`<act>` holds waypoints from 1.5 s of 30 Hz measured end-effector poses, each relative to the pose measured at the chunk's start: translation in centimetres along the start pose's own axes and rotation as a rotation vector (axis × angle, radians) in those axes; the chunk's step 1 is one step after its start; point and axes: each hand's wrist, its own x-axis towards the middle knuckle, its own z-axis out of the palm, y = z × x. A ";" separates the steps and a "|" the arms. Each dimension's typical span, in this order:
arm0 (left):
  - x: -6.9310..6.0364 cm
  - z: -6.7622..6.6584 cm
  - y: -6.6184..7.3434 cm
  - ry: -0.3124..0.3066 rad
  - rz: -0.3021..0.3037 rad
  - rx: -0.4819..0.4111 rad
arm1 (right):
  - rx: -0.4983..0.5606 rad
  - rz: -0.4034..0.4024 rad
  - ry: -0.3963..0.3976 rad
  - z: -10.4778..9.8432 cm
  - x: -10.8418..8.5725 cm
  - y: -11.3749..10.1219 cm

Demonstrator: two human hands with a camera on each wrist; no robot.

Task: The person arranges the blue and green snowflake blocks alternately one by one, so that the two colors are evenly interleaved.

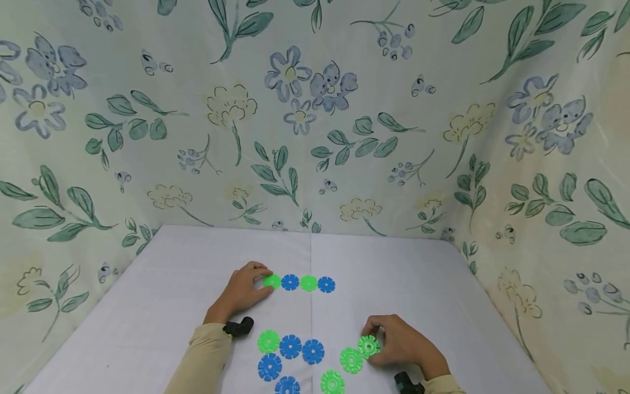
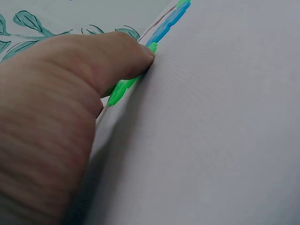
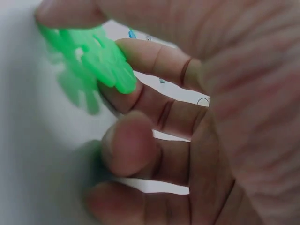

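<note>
Head view: left hand (image 1: 241, 291), half-curled, pinches green end disc (image 1: 273, 282) nearer table's far edge (image 1: 384, 242); right hand (image 1: 404, 343), half-curled, pinches another green disc (image 1: 368, 346).

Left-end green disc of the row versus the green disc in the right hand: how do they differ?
Pose: the left-end disc lies on the table; the right-hand disc appears tilted.
Hand: the left hand holds the left-end disc, the right hand the right-hand disc.
Neighbour: the left-end disc sits beside a blue disc, the right-hand disc beside another green one.
Shared: both green, notched-edged.
</note>
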 end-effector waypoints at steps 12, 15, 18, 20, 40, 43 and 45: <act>0.0 0.2 -0.2 0.013 0.005 0.016 | -0.044 -0.049 0.017 0.0 -0.2 -0.3; 0.0 0.2 -0.2 0.014 0.006 0.015 | -0.065 -0.048 0.030 0.0 -0.2 -0.3; 0.0 0.2 -0.2 0.015 0.005 0.016 | -0.076 -0.034 0.034 0.1 -0.1 -0.3; 0.0 0.2 -0.2 0.015 0.005 0.014 | -0.078 -0.022 0.034 0.1 -0.1 -0.2; -0.1 0.2 -0.2 0.005 0.000 0.004 | -0.174 -0.086 0.260 0.3 0.0 0.3; 0.0 0.2 -0.2 0.005 0.004 0.006 | -0.185 -0.112 0.317 0.3 0.0 0.5; 0.1 0.2 -0.3 0.003 0.005 0.007 | -0.191 -0.125 0.349 0.2 0.0 0.5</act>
